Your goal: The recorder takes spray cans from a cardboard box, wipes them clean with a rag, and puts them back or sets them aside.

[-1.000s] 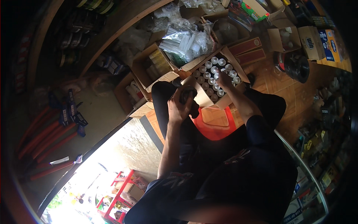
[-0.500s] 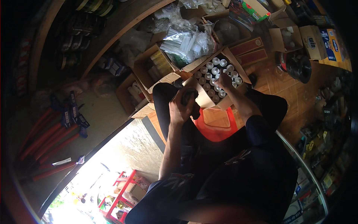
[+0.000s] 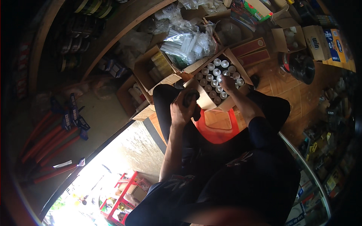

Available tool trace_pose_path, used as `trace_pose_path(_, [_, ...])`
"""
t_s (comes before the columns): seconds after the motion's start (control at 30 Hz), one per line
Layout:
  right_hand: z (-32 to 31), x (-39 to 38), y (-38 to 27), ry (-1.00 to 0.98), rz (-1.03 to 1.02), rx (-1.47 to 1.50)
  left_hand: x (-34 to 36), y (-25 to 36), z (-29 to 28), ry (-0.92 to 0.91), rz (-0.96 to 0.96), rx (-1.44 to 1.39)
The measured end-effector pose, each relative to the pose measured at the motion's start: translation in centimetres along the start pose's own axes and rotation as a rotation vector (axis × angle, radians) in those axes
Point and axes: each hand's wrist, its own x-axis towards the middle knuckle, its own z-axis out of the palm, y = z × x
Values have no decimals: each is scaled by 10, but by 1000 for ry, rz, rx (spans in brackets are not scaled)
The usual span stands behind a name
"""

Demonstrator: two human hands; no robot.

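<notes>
My left hand (image 3: pixel 180 110) is closed around a bunched dark cloth (image 3: pixel 191 98), held up over my left knee. My right hand (image 3: pixel 229 86) reaches into an open cardboard box (image 3: pixel 204 98) in front of me. Several upright cans with round silvery ends (image 3: pixel 217 72) stand in rows in that box. The right fingers are curled down among the cans. Whatever they grip is hidden beneath the hand.
A red plastic stool (image 3: pixel 215 130) stands between my legs. Beyond the cans, clear plastic bags (image 3: pixel 184 43) lie on more cardboard boxes (image 3: pixel 166 81). A black roll (image 3: pixel 301 68) sits on the tiled floor at right. Red-orange tubes (image 3: pixel 49 141) lie at left.
My right hand has shifted slightly right and nearer to me over the cans. The left hand still holds the cloth in about the same place.
</notes>
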Motion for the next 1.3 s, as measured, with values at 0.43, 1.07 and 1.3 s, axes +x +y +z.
trace_pose_path(0.43, [-143,-75,-54,350,-329,238,-2,-6,-20,132,-69,-456])
trace_pose_path(1.07, [-317,-232,-248,348,-439,1793,-73,140,-10,140,894,-269])
trace_pose_path(1.3, [-347,-264,-282,326,-532,1835,-84,151,-24,430,938,-435])
